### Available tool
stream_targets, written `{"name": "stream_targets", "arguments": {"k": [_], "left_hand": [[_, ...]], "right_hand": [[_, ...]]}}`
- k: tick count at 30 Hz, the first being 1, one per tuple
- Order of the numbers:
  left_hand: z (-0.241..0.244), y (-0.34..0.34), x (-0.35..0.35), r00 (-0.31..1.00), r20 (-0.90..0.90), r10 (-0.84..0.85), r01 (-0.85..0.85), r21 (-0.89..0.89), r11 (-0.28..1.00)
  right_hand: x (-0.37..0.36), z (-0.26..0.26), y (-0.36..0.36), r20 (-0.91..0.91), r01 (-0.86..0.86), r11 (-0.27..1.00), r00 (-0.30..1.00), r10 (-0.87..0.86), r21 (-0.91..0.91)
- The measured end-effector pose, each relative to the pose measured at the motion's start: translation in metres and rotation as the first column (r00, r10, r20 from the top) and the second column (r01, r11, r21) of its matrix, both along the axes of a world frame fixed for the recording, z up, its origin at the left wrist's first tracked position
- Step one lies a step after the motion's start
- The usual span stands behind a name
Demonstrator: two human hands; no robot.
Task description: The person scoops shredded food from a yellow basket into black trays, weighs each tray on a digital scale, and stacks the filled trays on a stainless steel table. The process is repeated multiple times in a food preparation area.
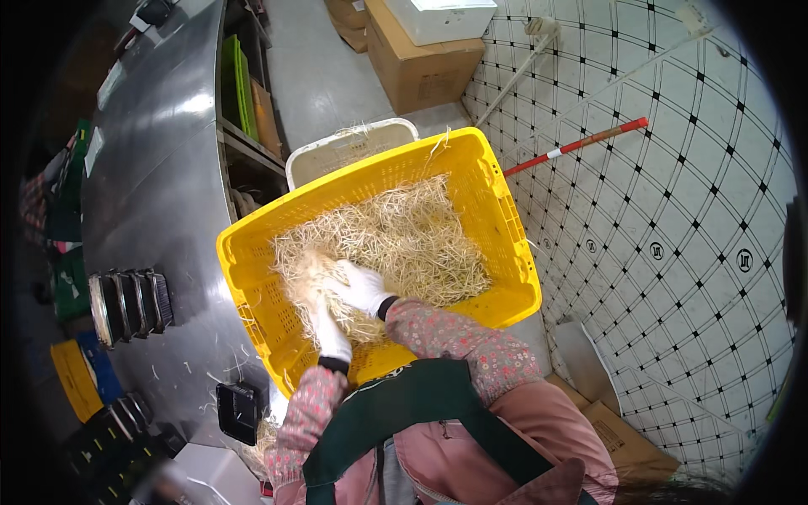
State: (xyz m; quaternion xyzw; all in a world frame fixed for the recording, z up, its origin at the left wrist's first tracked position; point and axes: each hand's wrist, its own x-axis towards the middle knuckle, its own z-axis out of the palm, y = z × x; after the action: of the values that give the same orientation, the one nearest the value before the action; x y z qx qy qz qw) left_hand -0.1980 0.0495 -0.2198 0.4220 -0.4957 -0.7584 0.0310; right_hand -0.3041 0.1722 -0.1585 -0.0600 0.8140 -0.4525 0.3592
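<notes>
A yellow plastic crate [505,221] with perforated walls stands tilted in front of me. Pale, thin bean sprouts [404,233] cover its bottom in a thick layer. Both my hands wear white gloves and reach into the crate's near left part. Between them is a blurred clump of sprouts [312,271]. My left hand [329,331] holds this clump from the near side, its fingertips buried in the strands. On the right side of the clump, my right hand [361,287] presses with bent fingers.
A steel worktable [183,221] runs along the left, bearing a row of stacked black trays [129,306]. One black tray [237,413] sits near its edge, by stray sprouts. Behind the crate are a whitish tub [353,136] and a cardboard box [423,72]. A red pole [587,142] leans at right.
</notes>
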Motion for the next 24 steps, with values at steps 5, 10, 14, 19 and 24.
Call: {"name": "stream_targets", "arguments": {"k": [5,10,14,19,24], "left_hand": [[0.066,-0.009,0.054,0.978,0.079,-0.193,0.098,0.643,0.759],[0.092,-0.084,0.028,0.753,0.263,-0.603,0.568,0.202,0.798],[0.06,-0.096,-0.069,0.747,0.234,-0.622,0.571,-0.705,0.42],[-0.007,-0.084,-0.105,0.513,0.628,-0.586,0.737,-0.672,-0.075],[0.034,-0.055,-0.001,0.125,0.674,-0.728,0.788,-0.514,-0.339]], "right_hand": [[-0.052,0.01,-0.027,-0.277,-0.441,0.896,0.857,0.435,0.046],[-0.127,-0.024,0.02,-0.398,-0.328,0.919,0.83,0.391,0.219],[-0.159,-0.043,0.014,-0.213,-0.418,0.849,0.842,0.496,0.323],[-0.107,-0.067,-0.011,-0.145,-0.465,0.819,0.834,0.533,0.337],[0.007,-0.033,0.067,-0.209,-0.662,0.649,0.621,0.755,0.376]]}}
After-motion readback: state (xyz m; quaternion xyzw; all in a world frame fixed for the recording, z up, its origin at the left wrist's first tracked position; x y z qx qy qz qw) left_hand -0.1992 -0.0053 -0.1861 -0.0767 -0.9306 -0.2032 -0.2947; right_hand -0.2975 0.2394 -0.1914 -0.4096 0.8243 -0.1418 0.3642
